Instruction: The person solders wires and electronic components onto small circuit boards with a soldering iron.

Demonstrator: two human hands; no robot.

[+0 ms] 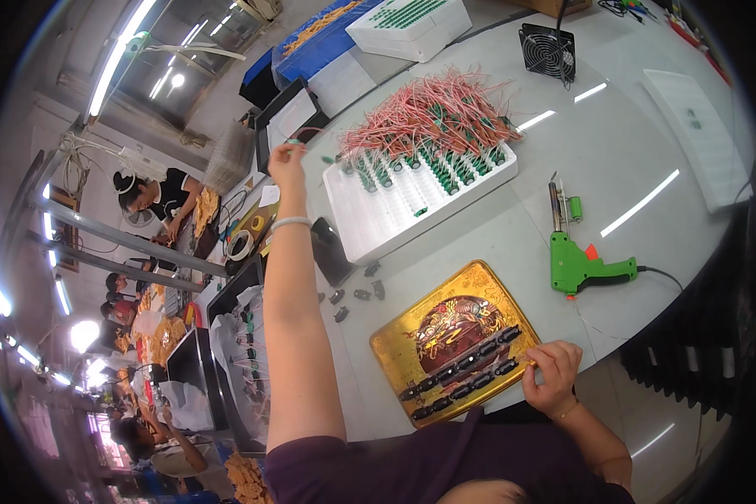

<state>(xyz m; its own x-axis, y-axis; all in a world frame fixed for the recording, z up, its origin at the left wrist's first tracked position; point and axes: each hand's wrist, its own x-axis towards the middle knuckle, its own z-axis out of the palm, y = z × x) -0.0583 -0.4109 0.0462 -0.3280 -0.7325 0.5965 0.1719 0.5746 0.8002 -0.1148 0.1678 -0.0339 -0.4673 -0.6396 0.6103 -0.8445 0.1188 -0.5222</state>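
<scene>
My left hand (287, 168) reaches out to the far left of the white foam tray (361, 235), its fingertips pinching a small green part with a red wire. Green coil-like parts (454, 172) stand in rows in that tray, under a tangle of pink-red wires (437, 109). My right hand (554, 376) is closed at the right corner of a gold tin (395, 344) with a dark red dragon picture. Whatever its fingertips hold is too small to make out. Small black parts (458, 370) lie in rows across the tin.
A green soldering gun (592, 267) lies right of the tin. Loose black parts (361, 294) and a dark phone-like slab (332, 252) are beside my left forearm. A black fan (548, 52) and a white foam lid (697, 139) sit farther off. Other people work at left.
</scene>
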